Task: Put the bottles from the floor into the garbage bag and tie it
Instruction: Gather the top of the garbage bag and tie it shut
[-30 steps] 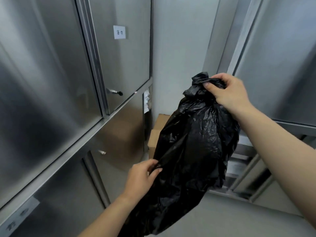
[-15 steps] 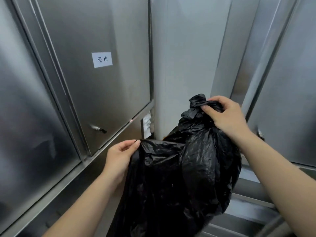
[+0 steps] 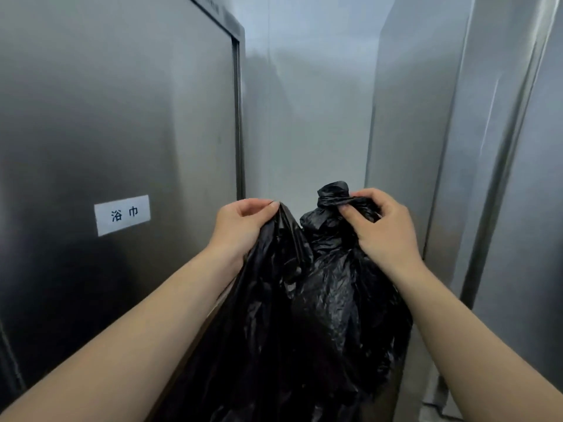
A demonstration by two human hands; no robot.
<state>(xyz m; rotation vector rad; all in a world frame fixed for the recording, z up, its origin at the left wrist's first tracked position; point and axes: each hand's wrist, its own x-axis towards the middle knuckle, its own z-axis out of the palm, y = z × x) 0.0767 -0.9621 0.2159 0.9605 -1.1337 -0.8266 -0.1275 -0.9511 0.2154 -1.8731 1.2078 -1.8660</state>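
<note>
A black garbage bag (image 3: 307, 324) hangs in front of me, crumpled and bulging. My right hand (image 3: 384, 226) grips its bunched, knotted top at the upper right. My left hand (image 3: 243, 223) pinches a fold of the bag's plastic at the upper left and holds it up level with the knot. What is inside the bag is hidden. No bottles or floor show in this view.
A steel cabinet door (image 3: 137, 117) with a white paper label (image 3: 122, 214) stands close on my left. Steel panels (image 3: 487, 147) rise on the right. A pale grey wall (image 3: 304, 117) closes the narrow gap straight ahead.
My left hand has risen from low on the bag's side up to the level of the knot, pulling a fold with it. The view has tilted upward; the cardboard box is out of sight.
</note>
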